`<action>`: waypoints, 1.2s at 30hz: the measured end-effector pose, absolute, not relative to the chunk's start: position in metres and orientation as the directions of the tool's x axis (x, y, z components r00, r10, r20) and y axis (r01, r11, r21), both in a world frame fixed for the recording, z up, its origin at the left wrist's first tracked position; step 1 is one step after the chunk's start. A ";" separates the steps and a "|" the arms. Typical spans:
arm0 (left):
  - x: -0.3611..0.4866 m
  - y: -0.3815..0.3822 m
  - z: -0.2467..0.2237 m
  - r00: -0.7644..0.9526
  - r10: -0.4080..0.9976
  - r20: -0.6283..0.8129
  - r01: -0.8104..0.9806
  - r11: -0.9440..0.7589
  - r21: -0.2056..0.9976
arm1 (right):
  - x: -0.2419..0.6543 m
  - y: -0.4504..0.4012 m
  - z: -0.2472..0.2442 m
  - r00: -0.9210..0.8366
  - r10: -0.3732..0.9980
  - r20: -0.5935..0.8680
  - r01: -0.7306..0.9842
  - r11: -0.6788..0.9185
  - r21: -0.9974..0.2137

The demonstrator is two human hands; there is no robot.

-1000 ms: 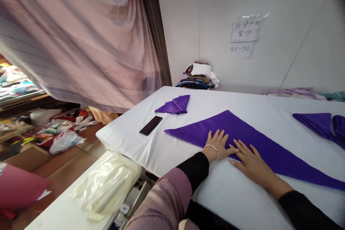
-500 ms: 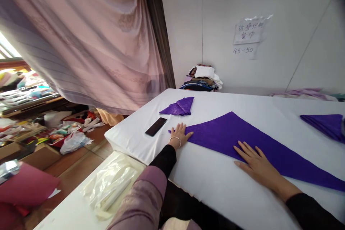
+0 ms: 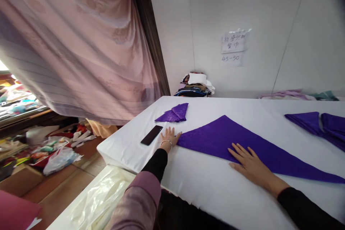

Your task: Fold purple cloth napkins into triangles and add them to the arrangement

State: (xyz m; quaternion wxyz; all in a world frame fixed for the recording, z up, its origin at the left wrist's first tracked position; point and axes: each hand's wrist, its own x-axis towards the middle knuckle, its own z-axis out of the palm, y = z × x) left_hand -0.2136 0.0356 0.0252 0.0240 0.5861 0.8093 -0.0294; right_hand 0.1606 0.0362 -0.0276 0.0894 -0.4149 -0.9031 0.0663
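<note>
A broad, deep-purple fabric triangle (image 3: 226, 134) lies flat on the table (image 3: 215, 197) draped in smooth white cloth, its peak towards twelve o'clock and its long tapering tip towards three. Taking that triangle as the clock's centre, the left hand (image 3: 169, 137), wearing a slim pale bracelet (image 3: 167, 141), is at nine o'clock, palm down, fingers fanned apart, its thumb side over the triangle's near tip. The right hand (image 3: 249, 163) is at five o'clock, laid across the lower edge, palm down, fingers slightly apart and gripping nothing. Just beyond the left hand at nine o'clock rests a black rectangular phone (image 3: 151, 135); at ten o'clock sits a small folded bundle of shiny purple fabric (image 3: 174, 113). Between two and three o'clock lie more folded dark-purple cloths (image 3: 304, 120), well apart from both hands
</note>
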 end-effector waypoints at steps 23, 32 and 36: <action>-0.167 0.062 0.005 -0.029 0.998 -0.054 0.994 0.034 0.104 | 0.159 0.034 -0.018 -0.630 0.775 0.052 0.742 0.620 -0.255; -0.235 0.070 0.003 -0.352 0.936 0.000 0.934 0.351 0.073 | 0.157 0.034 -0.011 -0.619 0.785 -0.022 0.759 0.591 -0.274; -0.236 0.069 0.002 -0.364 0.930 0.047 0.930 0.359 0.082 | 0.156 0.032 -0.005 -0.617 0.786 -0.042 0.757 0.578 -0.305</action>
